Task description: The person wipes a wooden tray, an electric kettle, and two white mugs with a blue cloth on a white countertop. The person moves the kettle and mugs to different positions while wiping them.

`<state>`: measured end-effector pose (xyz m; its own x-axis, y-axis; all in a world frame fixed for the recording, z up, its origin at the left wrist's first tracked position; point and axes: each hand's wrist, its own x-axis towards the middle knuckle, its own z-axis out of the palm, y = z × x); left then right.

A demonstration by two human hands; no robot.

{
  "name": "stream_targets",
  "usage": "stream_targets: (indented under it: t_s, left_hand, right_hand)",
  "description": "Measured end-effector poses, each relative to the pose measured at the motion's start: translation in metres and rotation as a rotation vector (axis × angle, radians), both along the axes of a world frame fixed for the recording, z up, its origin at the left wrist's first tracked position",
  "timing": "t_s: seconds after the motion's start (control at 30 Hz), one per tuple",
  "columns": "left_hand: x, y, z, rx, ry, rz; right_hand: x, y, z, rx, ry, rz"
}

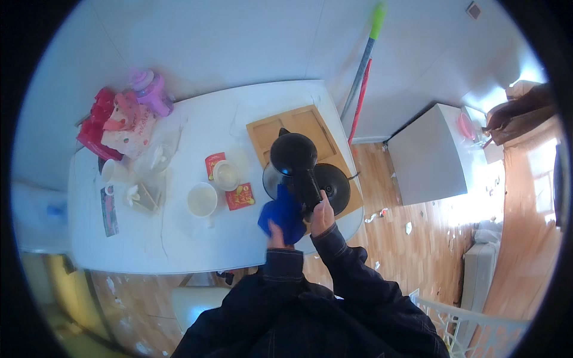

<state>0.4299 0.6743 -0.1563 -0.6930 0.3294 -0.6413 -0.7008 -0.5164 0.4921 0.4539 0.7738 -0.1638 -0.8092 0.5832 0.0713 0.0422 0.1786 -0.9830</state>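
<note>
My right hand (323,214) grips the black handle of an electric kettle (293,152), whose black lid faces up. A blue cloth (282,215) is in my left hand (275,235), against the kettle's side near the handle. Just right of the kettle lies its round black power base (332,189), on a tan compartmented tray (264,129). Left of the cloth stand a white mug (202,200) and a small pale cup (226,175), with one red packet (240,197) below the cup and another red packet (212,162) above it.
Bags (130,127), a purple bottle (154,94), a white cup (113,172) and plastic packaging (145,197) occupy the left of the white table (179,250). Two poles (358,80) lean on the wall behind. A white cabinet (427,156) stands at right; scraps litter the wooden floor (398,250).
</note>
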Motion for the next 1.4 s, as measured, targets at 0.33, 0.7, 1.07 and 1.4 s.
stream_targets:
  t_s: [0.33,0.7,1.07,1.4]
  left_hand:
    - [-0.051,0.005,0.047,-0.995,1.823,-0.250]
    - [-0.024,0.006,0.063,-0.089,1.016,-0.672]
    - [0.001,-0.003,0.015,-1.259,1.757,-0.682]
    - [-0.063,-0.103,0.018,-0.358,0.630,-0.126]
  right_hand:
    - [-0.014,0.018,0.035,-0.402,0.143,-0.247]
    - [0.029,-0.009,0.126,-0.138,0.174,-0.199]
    - [0.047,0.024,0.182,-0.561,0.453,-0.424]
    - [0.052,0.029,0.168,-0.632,0.394,-0.547]
